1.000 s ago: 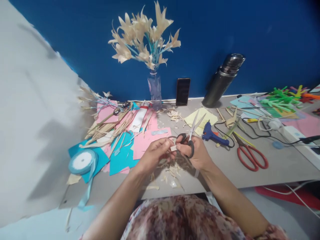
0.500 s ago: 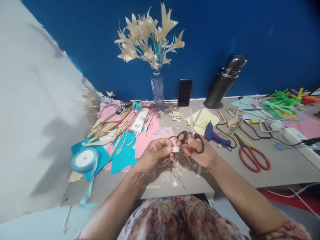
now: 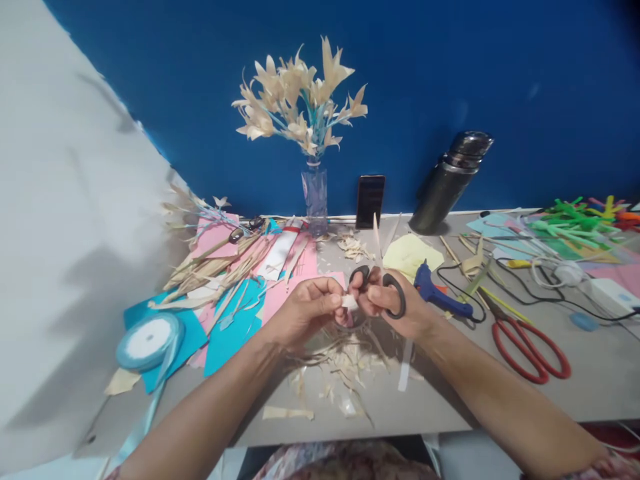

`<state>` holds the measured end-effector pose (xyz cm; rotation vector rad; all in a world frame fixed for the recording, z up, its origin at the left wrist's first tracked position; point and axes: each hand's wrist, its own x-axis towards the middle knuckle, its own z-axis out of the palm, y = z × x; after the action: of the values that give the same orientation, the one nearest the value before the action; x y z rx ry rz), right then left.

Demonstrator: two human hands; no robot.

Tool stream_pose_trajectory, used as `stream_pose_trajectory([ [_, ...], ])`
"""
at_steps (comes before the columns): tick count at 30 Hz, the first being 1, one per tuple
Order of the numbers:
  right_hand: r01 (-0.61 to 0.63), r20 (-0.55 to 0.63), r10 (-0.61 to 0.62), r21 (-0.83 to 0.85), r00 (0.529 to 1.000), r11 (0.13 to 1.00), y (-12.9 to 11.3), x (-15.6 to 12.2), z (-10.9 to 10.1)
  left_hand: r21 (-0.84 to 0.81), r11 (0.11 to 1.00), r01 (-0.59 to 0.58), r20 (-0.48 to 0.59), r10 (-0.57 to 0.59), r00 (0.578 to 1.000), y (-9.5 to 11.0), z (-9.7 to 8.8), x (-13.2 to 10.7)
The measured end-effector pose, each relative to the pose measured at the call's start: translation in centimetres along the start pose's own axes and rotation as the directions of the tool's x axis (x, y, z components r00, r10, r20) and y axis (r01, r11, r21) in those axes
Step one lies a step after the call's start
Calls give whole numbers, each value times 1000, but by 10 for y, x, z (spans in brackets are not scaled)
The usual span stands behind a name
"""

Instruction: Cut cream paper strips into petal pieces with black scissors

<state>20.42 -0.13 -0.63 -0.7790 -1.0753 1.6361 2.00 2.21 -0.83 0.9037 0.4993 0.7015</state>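
1 blk-handled scissors [image 3: 403,299] gripped in R hand [image 3: 410,313], 1 red-handled scissors [image 3: 504,321] on table [image 3: 600,387]. L hand [image 3: 307,308] pinches 1 pale strip [image 3: 349,302]: short, prob. curled.

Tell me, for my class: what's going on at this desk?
A person holds a small pale piece in the left hand, while the right hand holds black-handled scissors, blades pointing away toward the wall. Pale scraps lie on the desk below the hands. A blue glue gun lies to the right, and pale flowers stand in a clear bottle behind.
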Motion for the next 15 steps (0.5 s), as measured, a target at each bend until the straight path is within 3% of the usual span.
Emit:
stream_pose_trajectory([
  [4,-90,-22,90,-24,996,996,10,-4,4,71,997,19,-42,-16,999,-11,-1,0],
  [10,-115,29,111,167,993,979,18,-4,0,-3,998,64,37,-64,997,-13,-3,-1],
  [15,-49,-60,50,11,997,999,23,-4,3,-27,996,86,-30,-87,996,-15,-5,2],
])
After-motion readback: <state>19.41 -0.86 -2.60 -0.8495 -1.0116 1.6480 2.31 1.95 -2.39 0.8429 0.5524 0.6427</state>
